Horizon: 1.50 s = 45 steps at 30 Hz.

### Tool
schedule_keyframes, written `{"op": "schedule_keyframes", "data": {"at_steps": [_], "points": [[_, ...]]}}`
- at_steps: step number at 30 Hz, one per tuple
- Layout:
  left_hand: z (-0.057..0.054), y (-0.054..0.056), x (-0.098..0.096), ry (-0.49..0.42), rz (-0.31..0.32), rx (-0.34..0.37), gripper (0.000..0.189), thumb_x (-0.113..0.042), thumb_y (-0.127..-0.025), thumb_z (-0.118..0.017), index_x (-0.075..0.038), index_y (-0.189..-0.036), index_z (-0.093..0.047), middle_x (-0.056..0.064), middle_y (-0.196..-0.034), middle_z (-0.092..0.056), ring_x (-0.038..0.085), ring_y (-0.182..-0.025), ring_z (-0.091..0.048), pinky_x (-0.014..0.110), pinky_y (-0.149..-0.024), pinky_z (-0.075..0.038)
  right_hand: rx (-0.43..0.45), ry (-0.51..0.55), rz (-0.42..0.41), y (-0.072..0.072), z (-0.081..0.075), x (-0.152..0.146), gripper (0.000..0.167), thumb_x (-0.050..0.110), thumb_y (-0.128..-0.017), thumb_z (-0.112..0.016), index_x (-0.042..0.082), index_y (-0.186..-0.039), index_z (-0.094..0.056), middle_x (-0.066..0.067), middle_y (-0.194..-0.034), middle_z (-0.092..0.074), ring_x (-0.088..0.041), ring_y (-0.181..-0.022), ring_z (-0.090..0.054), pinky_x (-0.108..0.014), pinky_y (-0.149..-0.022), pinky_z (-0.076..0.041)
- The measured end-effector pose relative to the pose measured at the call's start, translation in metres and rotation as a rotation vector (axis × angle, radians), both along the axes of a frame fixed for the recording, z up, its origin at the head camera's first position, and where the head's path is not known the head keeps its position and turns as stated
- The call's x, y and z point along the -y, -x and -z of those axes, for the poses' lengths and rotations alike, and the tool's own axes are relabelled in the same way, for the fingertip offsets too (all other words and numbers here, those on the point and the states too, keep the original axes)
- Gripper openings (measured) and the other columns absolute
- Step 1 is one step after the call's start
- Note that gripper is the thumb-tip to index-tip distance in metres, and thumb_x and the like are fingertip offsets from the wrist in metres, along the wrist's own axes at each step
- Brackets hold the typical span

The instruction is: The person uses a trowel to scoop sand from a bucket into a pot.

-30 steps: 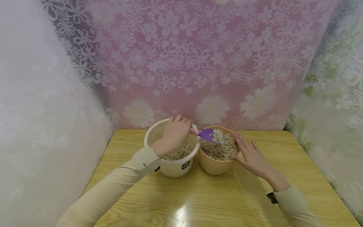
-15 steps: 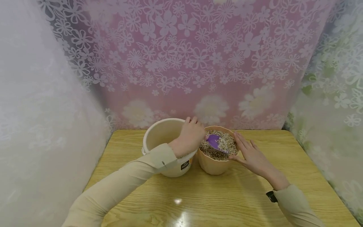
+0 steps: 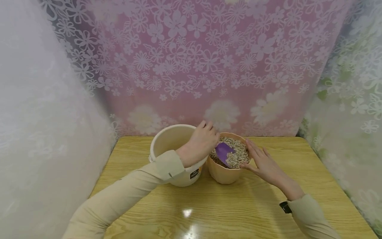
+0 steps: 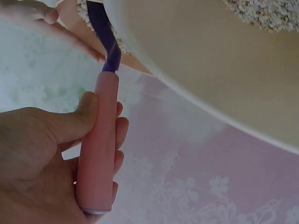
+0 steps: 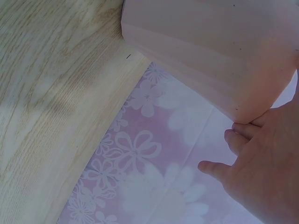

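Curled around the pink handle (image 4: 99,149) of a purple-bladed scoop (image 3: 222,152), a person's left hand (image 3: 203,141) holds it tilted at the gravel (image 3: 239,153) inside a peach planter (image 3: 224,175), close beside a cream bucket (image 3: 167,142), while the right hand (image 3: 265,167), fingers extended, touches the planter's rim, seemingly to steady it.

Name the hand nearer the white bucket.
Left. The left hand is close to the white bucket, gripping the scoop's pink handle; the right hand is farther, touching the peach pot on the side away from the bucket.
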<state>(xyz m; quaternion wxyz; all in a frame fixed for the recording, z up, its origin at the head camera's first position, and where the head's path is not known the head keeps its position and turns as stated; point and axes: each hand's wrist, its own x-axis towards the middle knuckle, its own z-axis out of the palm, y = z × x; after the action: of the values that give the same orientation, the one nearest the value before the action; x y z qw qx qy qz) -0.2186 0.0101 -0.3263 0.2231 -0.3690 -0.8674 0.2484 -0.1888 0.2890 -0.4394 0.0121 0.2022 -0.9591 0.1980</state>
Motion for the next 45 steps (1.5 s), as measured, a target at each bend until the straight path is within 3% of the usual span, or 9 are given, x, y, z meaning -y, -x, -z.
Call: {"op": "schedule_keyframes", "data": {"at_steps": [8,11,16,19,24,28,31,38,45], "points": [[-0.019,-0.003,0.015,-0.001,-0.031,-0.061,0.018,-0.023,-0.108,-0.05,-0.017,-0.117,-0.065,-0.003,-0.106,-0.066,0.018,-0.098,-0.046,0.032,-0.089,-0.035,-0.009,-0.008,0.003,0.0,0.001,-0.001,0.097,0.051,-0.097,-0.062,0.008,-0.163,-0.004,-0.021,-0.168,-0.009,-0.048,-0.148,-0.022,-0.064,-0.119,-0.008],[-0.025,0.0,0.023,-0.113,-0.065,-0.08,0.018,-0.028,-0.107,-0.051,-0.015,-0.107,-0.063,-0.001,-0.104,-0.065,0.018,-0.1,-0.048,0.032,-0.09,-0.037,-0.006,-0.013,0.004,0.0,0.001,-0.001,0.097,0.052,-0.098,-0.061,0.007,-0.163,-0.005,-0.019,-0.169,-0.008,-0.047,-0.149,-0.021,-0.064,-0.119,-0.007],[-0.029,0.002,0.043,-0.283,-0.146,0.016,0.017,-0.022,-0.1,-0.063,-0.012,-0.114,-0.064,0.001,-0.109,-0.066,0.02,-0.105,-0.052,0.034,-0.091,-0.04,-0.02,-0.034,-0.002,0.0,0.001,0.0,0.094,0.052,-0.1,-0.057,0.006,-0.163,-0.005,-0.02,-0.168,-0.007,-0.048,-0.148,-0.021,-0.064,-0.119,-0.008],[-0.026,0.001,0.06,-0.31,-0.185,0.062,0.031,-0.014,-0.089,-0.074,-0.009,-0.118,-0.062,0.002,-0.109,-0.065,0.021,-0.102,-0.05,0.034,-0.09,-0.039,-0.031,-0.049,0.001,-0.001,0.002,0.001,0.093,0.052,-0.1,-0.057,0.007,-0.163,-0.004,-0.02,-0.168,-0.009,-0.048,-0.148,-0.022,-0.065,-0.118,-0.009],[-0.014,0.001,0.09,-0.374,-0.205,0.096,0.027,-0.001,-0.089,-0.071,-0.006,-0.114,-0.062,0.006,-0.106,-0.065,0.024,-0.098,-0.049,0.037,-0.086,-0.036,-0.04,-0.069,0.003,-0.001,0.001,0.001,0.093,0.052,-0.1,-0.057,0.008,-0.163,-0.005,-0.02,-0.168,-0.011,-0.048,-0.148,-0.023,-0.066,-0.117,-0.01],[-0.007,0.0,0.11,-0.397,-0.255,0.138,0.017,-0.01,-0.095,-0.07,-0.008,-0.11,-0.064,0.004,-0.105,-0.066,0.024,-0.098,-0.05,0.036,-0.086,-0.035,-0.053,-0.066,-0.004,-0.002,-0.001,0.001,0.093,0.051,-0.099,-0.059,0.007,-0.163,-0.007,-0.022,-0.167,-0.013,-0.048,-0.147,-0.025,-0.066,-0.117,-0.012],[-0.002,0.0,0.125,-0.41,-0.279,0.134,0.011,-0.016,-0.1,-0.064,-0.009,-0.108,-0.066,0.005,-0.103,-0.067,0.024,-0.097,-0.052,0.036,-0.083,-0.037,-0.076,-0.048,-0.019,-0.002,-0.005,0.002,0.092,0.048,-0.099,-0.061,0.007,-0.163,-0.01,-0.024,-0.166,-0.017,-0.048,-0.146,-0.026,-0.068,-0.116,-0.013],[0.009,-0.001,0.151,-0.452,-0.258,0.086,0.01,-0.013,-0.1,-0.063,-0.004,-0.101,-0.068,0.009,-0.094,-0.07,0.026,-0.088,-0.055,0.036,-0.077,-0.038,-0.17,0.009,-0.105,0.005,-0.02,0.032,0.079,0.034,-0.1,-0.064,0.011,-0.162,-0.021,-0.021,-0.164,-0.025,-0.041,-0.15,-0.023,-0.065,-0.117,-0.016],[0.015,0.002,0.155,-0.286,-0.331,0.173,0.02,-0.019,-0.099,-0.066,-0.003,-0.11,-0.07,0.008,-0.1,-0.071,0.024,-0.093,-0.055,0.038,-0.083,-0.041,-0.304,0.033,-0.224,0.011,-0.026,0.091,0.074,0.033,-0.099,-0.065,0.009,-0.159,-0.03,-0.012,-0.164,-0.03,-0.037,-0.149,-0.029,-0.061,-0.118,-0.02]]}}
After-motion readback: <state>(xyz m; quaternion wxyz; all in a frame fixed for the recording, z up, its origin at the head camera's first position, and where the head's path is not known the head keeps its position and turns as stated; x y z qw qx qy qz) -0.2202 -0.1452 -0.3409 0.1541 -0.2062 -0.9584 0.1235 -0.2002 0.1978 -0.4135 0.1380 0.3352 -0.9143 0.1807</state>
